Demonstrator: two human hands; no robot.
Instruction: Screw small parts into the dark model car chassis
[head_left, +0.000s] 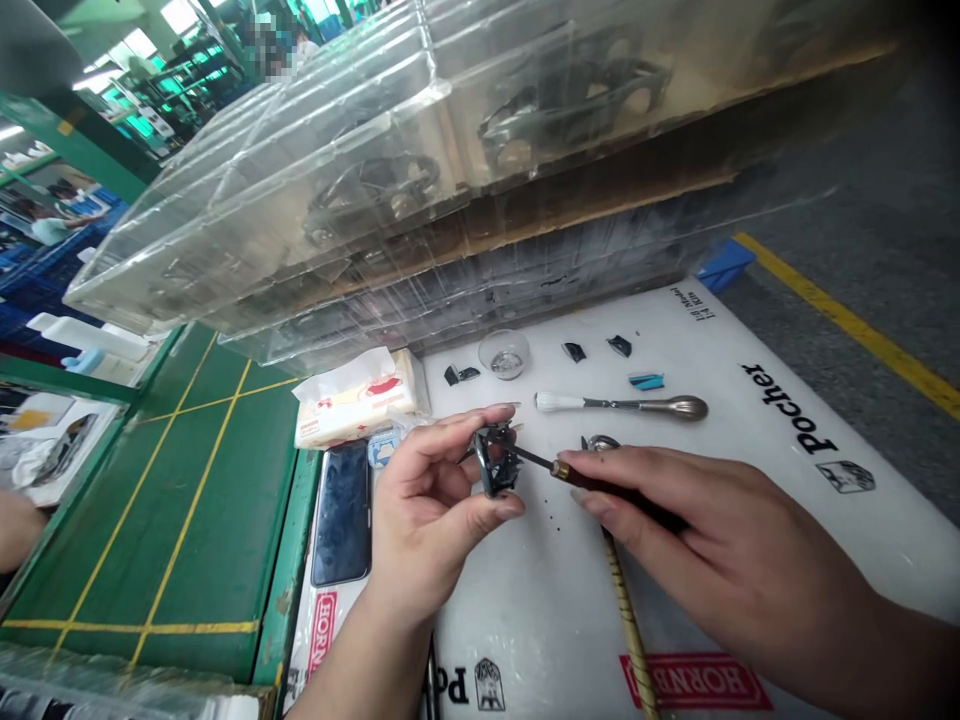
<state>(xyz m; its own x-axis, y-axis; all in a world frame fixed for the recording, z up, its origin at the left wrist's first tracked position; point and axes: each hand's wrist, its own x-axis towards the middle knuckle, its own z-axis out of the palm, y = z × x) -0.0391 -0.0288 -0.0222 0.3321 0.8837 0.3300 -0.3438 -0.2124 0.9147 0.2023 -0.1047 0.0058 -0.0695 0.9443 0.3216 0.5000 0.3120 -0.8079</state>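
Observation:
Between the thumb and fingers of my left hand (427, 490) is a small dark plastic part (495, 462), held up over the white sheet. My right hand (697, 540) grips a screwdriver (600, 482) by its dark handle. The shaft points left and its tip reaches into the plastic part; the exact contact spot is hidden. Beyond my hands lies a tool with a white end and a metal end (622, 403). A small clear cup (504, 355) holding tiny metallic pieces stands behind it. Below my right hand runs a yellow-and-dark banded handle (628, 620).
Stacked clear plastic trays (375, 230) with dark parts rise at the back. Small dark pieces (574, 352) and a blue-and-black piece (646, 381) lie on the sheet. To the left are a tissue pack (360, 400), a phone (342, 515) and a green surface (217, 520).

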